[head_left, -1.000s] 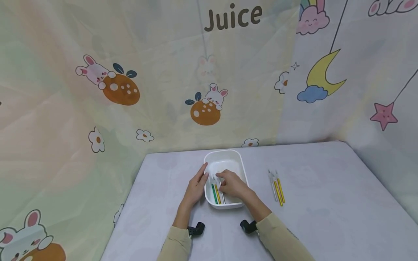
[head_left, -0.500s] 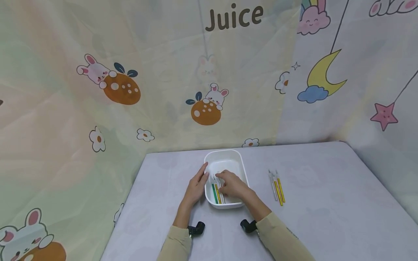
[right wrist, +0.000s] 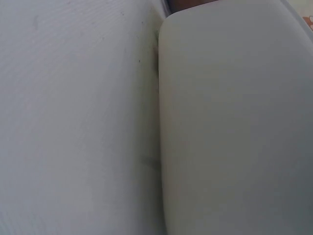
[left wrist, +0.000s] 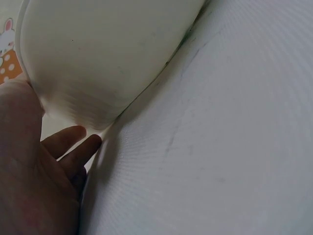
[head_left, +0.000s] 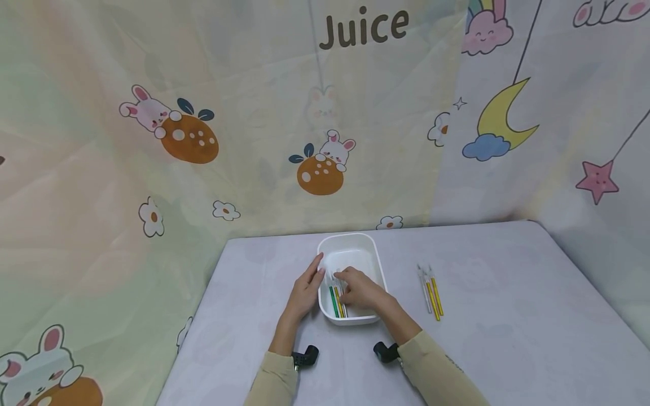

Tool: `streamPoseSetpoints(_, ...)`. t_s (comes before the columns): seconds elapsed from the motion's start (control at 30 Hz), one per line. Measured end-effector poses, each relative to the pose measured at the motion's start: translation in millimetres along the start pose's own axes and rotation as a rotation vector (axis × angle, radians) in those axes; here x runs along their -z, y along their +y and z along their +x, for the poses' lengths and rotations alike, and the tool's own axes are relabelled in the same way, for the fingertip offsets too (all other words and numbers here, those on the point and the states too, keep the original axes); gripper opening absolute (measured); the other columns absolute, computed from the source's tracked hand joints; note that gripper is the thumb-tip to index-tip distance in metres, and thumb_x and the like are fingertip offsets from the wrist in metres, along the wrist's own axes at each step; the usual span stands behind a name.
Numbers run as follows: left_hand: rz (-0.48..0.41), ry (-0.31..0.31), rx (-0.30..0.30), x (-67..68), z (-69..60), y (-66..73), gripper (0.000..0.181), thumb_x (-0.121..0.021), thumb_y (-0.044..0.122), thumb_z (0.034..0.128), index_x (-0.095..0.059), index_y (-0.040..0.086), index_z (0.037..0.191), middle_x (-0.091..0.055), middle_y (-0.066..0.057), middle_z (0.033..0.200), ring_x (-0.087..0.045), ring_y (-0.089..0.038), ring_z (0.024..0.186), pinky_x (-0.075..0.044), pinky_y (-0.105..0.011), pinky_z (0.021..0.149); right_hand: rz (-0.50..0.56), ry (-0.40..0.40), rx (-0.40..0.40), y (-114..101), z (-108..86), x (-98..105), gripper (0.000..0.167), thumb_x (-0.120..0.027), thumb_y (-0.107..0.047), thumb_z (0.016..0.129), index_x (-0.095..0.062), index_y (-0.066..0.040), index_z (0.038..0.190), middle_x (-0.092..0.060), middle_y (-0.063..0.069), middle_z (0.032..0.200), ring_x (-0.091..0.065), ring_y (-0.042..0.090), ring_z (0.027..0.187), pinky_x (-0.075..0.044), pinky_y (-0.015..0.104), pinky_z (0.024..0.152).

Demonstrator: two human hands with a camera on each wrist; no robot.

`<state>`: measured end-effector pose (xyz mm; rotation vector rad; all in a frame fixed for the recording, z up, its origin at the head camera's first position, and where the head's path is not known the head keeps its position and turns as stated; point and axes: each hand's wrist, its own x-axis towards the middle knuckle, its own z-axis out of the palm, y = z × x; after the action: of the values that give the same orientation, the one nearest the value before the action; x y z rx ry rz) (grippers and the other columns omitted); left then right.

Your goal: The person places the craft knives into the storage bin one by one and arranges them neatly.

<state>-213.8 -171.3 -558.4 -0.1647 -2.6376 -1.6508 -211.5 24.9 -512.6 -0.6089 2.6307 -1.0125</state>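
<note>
My left grip (head_left: 303, 292), relaxed, braced the tray (head_left: 352, 322); my right grip (head_left: 363, 288), pinching or not I couldn't tell, apparently aligned pens (head_left: 338, 304); careful withdrawal seemed needed next.

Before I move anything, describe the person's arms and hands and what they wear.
The left sleeve and right sleeve are beige, ending short of the wrists; the right carries a dark marking too small to read. The left camera and right camera, one beside each cuff, are black and rounded. The left hand and right hand are bare.
</note>
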Motion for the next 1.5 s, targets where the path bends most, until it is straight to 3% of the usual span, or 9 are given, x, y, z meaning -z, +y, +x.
streamPoseSetpoints(0.23, 0.0, 0.0, -0.001, -0.1, -0.7, -0.8, 0.054, -0.046, 0.058, 0.1069, -0.039, 0.045, 0.159, -0.036, 0.016, 0.166, -0.033, -0.019, 0.157, -0.03, -0.051, 0.127, -0.002, -0.015, 0.007, 0.1, -1.6, -0.4, 0.066, -0.084, -0.008, 0.087, -0.058, -0.002, 0.147, -0.06, 0.014, 0.136, -0.058, 0.012, 0.079, -0.052, 0.023, 0.067)
streamPoseSetpoints(0.83, -0.001, 0.011, -0.016, -0.3, 1.1, -0.5, 0.049, -0.048, 0.043, 0.1101, -0.04, 0.042, 0.159, -0.037, 0.016, 0.165, -0.034, -0.017, 0.156, -0.029, -0.05, 0.128, -0.013, -0.025, 0.028, -1.1, -1.9, 2.6, 0.067, -0.085, -0.009, 0.086, -0.057, 0.0, 0.147, -0.061, 0.015, 0.135, -0.059, 0.011, 0.078, -0.051, 0.024, 0.068)
streamPoseSetpoints(1.2, 0.002, 0.011, -0.006, 0.6, -0.3, 2.6, 0.048, -0.048, 0.047, 0.1094, -0.039, 0.049, 0.157, -0.037, 0.017, 0.165, -0.034, -0.018, 0.156, -0.029, -0.05, 0.128, -0.001, 0.047, 0.007, -0.3, -1.7, 2.6, 0.067, -0.087, -0.018, 0.085, -0.059, -0.001, 0.144, -0.063, 0.015, 0.128, -0.058, 0.013, 0.081, -0.052, 0.028, 0.071)
streamPoseSetpoints(1.5, 0.002, 0.012, -0.007, -0.2, 0.0, 2.0, 0.05, -0.048, 0.043, 0.1102, -0.04, 0.041, 0.159, -0.037, 0.015, 0.166, -0.034, -0.02, 0.156, -0.029, -0.053, 0.128, 0.001, 0.154, 0.002, -0.4, 0.7, 2.6, 0.066, -0.085, -0.018, 0.088, -0.058, -0.005, 0.146, -0.06, 0.014, 0.138, -0.058, 0.011, 0.08, -0.053, 0.026, 0.071)
